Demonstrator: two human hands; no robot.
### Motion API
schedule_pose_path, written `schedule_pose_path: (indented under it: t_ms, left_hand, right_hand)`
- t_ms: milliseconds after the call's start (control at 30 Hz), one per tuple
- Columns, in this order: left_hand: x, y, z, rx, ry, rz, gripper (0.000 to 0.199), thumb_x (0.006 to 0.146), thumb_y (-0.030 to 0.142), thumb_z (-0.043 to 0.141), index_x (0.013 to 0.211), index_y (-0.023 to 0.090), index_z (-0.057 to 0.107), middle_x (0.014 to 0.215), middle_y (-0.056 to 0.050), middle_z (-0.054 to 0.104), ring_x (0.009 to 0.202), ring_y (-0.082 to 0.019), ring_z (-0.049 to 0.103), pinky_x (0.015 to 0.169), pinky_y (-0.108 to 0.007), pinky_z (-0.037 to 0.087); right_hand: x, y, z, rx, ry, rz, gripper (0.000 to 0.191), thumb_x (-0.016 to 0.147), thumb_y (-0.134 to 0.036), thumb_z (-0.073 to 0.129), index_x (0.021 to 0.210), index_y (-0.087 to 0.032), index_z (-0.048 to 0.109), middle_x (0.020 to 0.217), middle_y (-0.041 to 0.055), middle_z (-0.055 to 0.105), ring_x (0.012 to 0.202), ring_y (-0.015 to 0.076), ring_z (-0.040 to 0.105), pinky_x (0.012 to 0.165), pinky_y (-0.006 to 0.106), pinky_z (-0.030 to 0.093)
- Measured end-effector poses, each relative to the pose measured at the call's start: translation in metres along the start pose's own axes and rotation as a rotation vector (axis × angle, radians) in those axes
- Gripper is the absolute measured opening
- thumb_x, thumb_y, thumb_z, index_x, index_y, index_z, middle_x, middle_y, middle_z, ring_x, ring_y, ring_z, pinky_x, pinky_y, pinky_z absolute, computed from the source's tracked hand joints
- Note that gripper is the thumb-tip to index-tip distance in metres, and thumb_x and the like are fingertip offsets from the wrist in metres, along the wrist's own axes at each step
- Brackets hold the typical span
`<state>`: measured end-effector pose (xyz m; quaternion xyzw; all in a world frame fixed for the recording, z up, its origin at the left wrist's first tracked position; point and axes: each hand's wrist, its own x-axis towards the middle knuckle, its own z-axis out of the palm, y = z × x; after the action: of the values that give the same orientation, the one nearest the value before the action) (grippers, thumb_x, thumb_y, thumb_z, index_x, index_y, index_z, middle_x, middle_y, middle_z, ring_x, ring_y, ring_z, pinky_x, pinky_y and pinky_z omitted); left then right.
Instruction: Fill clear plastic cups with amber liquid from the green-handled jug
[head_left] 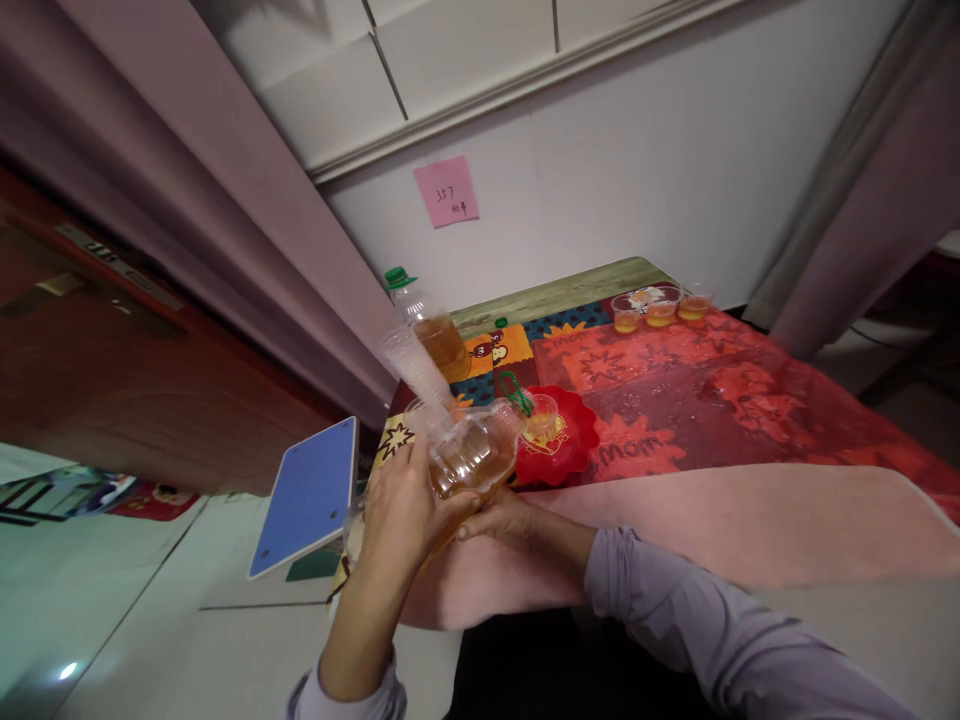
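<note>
A big clear bottle (474,455) of amber liquid lies tilted in my two hands, its neck toward a clear plastic cup (541,420). My left hand (397,505) wraps round its side. From below, my right hand (499,515) grips the bottle, its fingers partly hidden behind it. The cup stands on a red scalloped plate (574,440) and has some amber liquid in it. A green handle loop (514,392) sticks up by the bottle's neck. Just beyond my left hand leans a stack of clear cups (416,365).
Another bottle (442,345) with a green cap stands at the back left. Near it lies a loose green cap (501,322). Three cups (660,315) with amber liquid line the far right edge. Wet-looking patches show on the patterned tablecloth (720,390). A blue board (306,500) is left of the table.
</note>
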<state>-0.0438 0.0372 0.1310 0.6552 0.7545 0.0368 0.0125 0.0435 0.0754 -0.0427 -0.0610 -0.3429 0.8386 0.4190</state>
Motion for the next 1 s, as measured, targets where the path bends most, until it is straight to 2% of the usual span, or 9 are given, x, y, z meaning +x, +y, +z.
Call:
schedule_pose_path:
  t_ms: [167, 333, 500, 700, 800, 1000]
  left_hand:
    - [0.0003, 0.0003, -0.0004, -0.001, 0.000, 0.012, 0.091, 0.079, 0.046, 0.088, 0.155, 0.008, 0.053, 0.144, -0.027, 0.072, 0.135, -0.045, 0.069, 0.111, -0.057, 0.055]
    - [0.0002, 0.0031, -0.0015, 0.020, 0.008, -0.005, 0.090, 0.078, 0.041, 0.090, 0.153, 0.009, 0.055, 0.141, -0.026, 0.074, 0.131, -0.043, 0.072, 0.109, -0.054, 0.057]
    - [0.0001, 0.0039, -0.0024, 0.015, 0.000, -0.007, 0.090, 0.078, 0.041, 0.090, 0.154, 0.009, 0.054, 0.143, -0.026, 0.073, 0.134, -0.043, 0.071, 0.110, -0.054, 0.057]
    - [-0.0001, 0.0048, -0.0034, 0.009, 0.008, -0.009, 0.089, 0.078, 0.041, 0.090, 0.154, 0.008, 0.055, 0.144, -0.026, 0.073, 0.134, -0.045, 0.071, 0.111, -0.057, 0.056]
    - [0.0003, 0.0027, -0.0019, 0.003, 0.008, -0.001, 0.090, 0.078, 0.042, 0.089, 0.154, 0.009, 0.056, 0.145, -0.026, 0.073, 0.134, -0.044, 0.071, 0.110, -0.056, 0.057]
    - [0.0010, -0.0024, 0.0047, 0.009, 0.059, 0.016, 0.094, 0.075, 0.044, 0.091, 0.155, 0.010, 0.056, 0.143, -0.027, 0.074, 0.133, -0.044, 0.072, 0.111, -0.058, 0.058]
  right_hand:
    - [0.0005, 0.0006, -0.0012, 0.005, -0.033, 0.006, 0.091, 0.051, -0.018, 0.100, 0.135, -0.033, 0.069, 0.129, 0.0030, 0.080, 0.127, 0.0294, 0.071, 0.120, 0.049, 0.051]
    - [0.0034, 0.0036, -0.0039, -0.012, -0.029, -0.002, 0.098, 0.048, -0.019, 0.102, 0.137, -0.036, 0.066, 0.124, 0.0025, 0.081, 0.133, 0.0318, 0.068, 0.117, 0.052, 0.053]
    - [0.0055, 0.0050, -0.0037, -0.022, -0.020, -0.012, 0.097, 0.044, -0.023, 0.104, 0.133, -0.037, 0.067, 0.121, 0.0026, 0.082, 0.138, 0.0350, 0.066, 0.119, 0.056, 0.051]
    - [0.0034, -0.0018, -0.0015, -0.053, -0.036, 0.017, 0.087, 0.046, -0.023, 0.103, 0.126, -0.036, 0.071, 0.117, 0.0024, 0.082, 0.138, 0.0359, 0.066, 0.119, 0.057, 0.051]
    - [0.0031, -0.0034, -0.0018, -0.082, -0.038, 0.023, 0.086, 0.045, -0.023, 0.103, 0.125, -0.036, 0.071, 0.115, 0.0028, 0.082, 0.141, 0.0366, 0.064, 0.116, 0.057, 0.053]
    - [0.0037, 0.0001, -0.0051, -0.154, -0.055, -0.010, 0.090, 0.047, -0.033, 0.103, 0.130, -0.038, 0.070, 0.120, 0.0043, 0.082, 0.129, 0.0373, 0.070, 0.106, 0.056, 0.059]
